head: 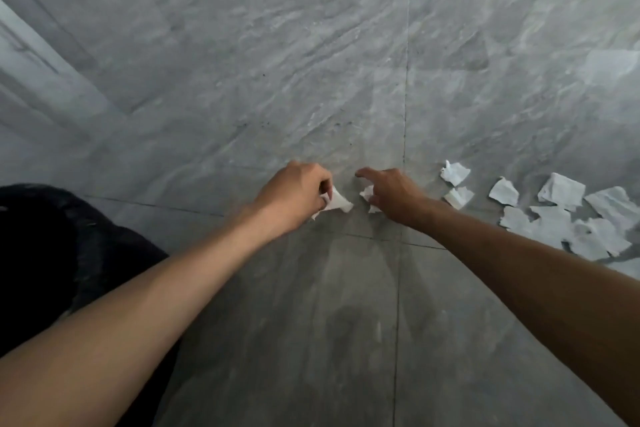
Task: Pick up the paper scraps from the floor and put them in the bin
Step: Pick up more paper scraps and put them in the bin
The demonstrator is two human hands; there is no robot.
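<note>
Gathering is under way: a torn white scrap [337, 202] is pinched in the clenched fingers [323, 189] of the left hand [294, 196], while a second scrap [367, 193] is being grasped under the right hand [391, 192]. More crumpled, ragged paper scraps [561, 215] are strewn to the right on the glossy grey tiled floor [311, 80]. No bin is seen; it must be located next.

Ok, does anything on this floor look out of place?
Yes: torn white paper scraps litter the grey tile floor, mostly to the right. The left hand grips one scrap; the right hand pinches another scrap.
</note>
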